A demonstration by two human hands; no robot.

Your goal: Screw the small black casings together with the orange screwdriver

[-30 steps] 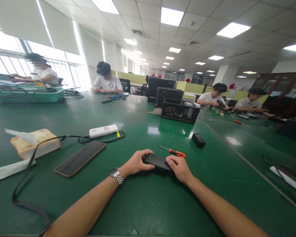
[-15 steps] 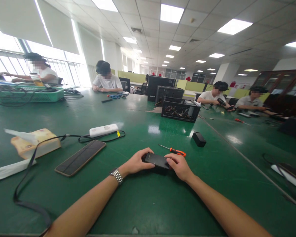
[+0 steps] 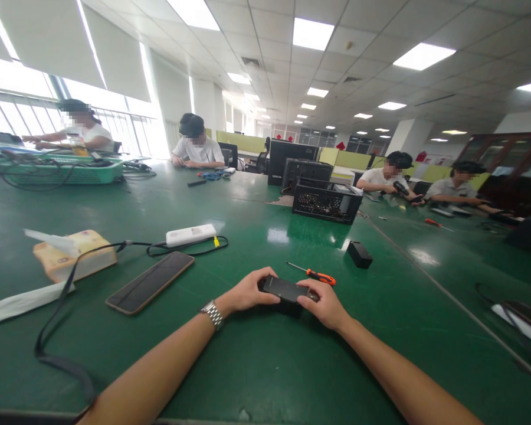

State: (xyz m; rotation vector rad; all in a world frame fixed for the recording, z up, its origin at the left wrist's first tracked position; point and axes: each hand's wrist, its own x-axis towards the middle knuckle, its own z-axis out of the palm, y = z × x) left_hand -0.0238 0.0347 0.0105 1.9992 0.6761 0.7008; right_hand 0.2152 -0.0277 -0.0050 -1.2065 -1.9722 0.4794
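Black box (image 3: 285,290), one, is held nearside of the orange-handled screwdriver (image 3: 316,275) at the green table (image 3: 265,378), left hand (image 3: 251,290) and right hand (image 3: 327,304) fingers clamped on opposite ends, best steadied with even pressure.

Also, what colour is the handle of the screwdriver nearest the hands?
The handle is orange and black, seen best in the head view.

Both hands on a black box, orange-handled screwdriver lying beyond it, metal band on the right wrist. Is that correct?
No: the head view shows the metal band on the left wrist. The rest holds: the left hand and right hand are on the black box, the orange-handled screwdriver beyond it.
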